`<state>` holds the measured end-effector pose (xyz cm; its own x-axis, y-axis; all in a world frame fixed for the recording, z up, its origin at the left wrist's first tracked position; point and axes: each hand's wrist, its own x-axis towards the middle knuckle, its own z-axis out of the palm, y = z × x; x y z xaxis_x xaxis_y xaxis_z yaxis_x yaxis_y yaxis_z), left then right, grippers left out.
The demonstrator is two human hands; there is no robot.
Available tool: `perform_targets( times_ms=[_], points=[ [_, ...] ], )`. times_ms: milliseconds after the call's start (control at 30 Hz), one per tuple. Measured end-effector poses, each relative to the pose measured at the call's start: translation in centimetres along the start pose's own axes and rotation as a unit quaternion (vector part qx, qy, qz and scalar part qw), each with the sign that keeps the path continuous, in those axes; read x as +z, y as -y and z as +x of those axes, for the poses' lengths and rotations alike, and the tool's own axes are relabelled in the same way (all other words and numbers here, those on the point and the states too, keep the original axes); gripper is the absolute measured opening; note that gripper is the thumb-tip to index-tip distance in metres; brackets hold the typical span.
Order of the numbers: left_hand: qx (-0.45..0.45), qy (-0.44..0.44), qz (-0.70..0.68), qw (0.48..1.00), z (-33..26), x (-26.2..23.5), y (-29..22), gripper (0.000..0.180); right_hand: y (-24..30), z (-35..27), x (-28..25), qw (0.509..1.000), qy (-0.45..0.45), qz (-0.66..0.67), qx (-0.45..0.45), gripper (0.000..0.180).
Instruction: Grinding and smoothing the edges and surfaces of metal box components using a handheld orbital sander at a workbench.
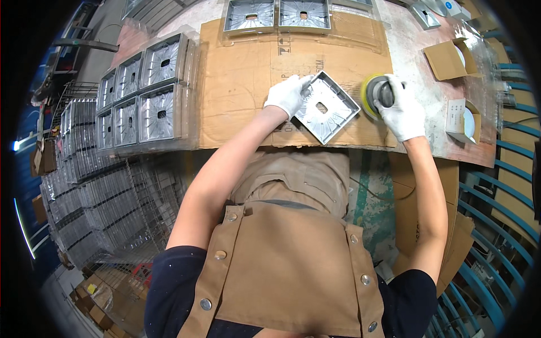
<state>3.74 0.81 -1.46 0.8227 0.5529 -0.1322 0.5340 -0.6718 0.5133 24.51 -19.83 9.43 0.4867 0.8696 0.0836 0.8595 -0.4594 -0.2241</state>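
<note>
Both my hands wear white gloves. My left hand (286, 97) grips the upper left edge of a square, shallow metal housing (333, 116). The housing is turned cornerwise, its ribbed hollow side with a small central opening facing up. It is over the cardboard sheet (236, 84) near the table's front edge. To its right, my right hand (404, 115) is closed around a round power sander (374, 90) with a black body and a yellow pad rim. The sander is apart from the housing and looks slightly blurred; part of its body is hidden by the fingers.
Several similar housings (160, 112) sit in clear plastic trays at the left, and more housings (304, 14) at the far edge. Open cardboard boxes (445, 61) with pale discs stand at the right. Stacked trays (96, 194) are at lower left; blue bars (493, 242) run along the right.
</note>
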Motion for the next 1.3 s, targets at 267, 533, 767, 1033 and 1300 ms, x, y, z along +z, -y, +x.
perform_targets(
  times_ms=[267,533,767,1033,1300],
  points=[
    [0.311,-0.135,0.158,0.927,5.7,-2.1,-3.2,0.037,1.1,-4.3,-1.0,0.986,-0.017,0.067,0.152,0.080],
    [0.043,-0.216,-0.013,0.975,-0.4,-0.2,-1.7,0.055,3.9,-7.0,-1.4,0.995,0.024,0.055,0.077,0.077],
    [-0.035,-0.203,-0.036,0.978,-1.8,1.2,-0.7,0.040,10.2,-7.3,-0.6,0.987,0.151,0.045,-0.024,0.071],
    [-0.022,-0.219,-0.051,0.974,-1.5,2.4,0.0,0.042,12.1,-7.0,1.3,0.978,0.168,0.033,-0.116,0.057],
    [-0.005,-0.209,-0.089,0.974,-0.9,2.2,-0.1,0.043,4.3,-5.8,-0.7,0.993,0.104,-0.008,0.049,0.056]
  ],
)
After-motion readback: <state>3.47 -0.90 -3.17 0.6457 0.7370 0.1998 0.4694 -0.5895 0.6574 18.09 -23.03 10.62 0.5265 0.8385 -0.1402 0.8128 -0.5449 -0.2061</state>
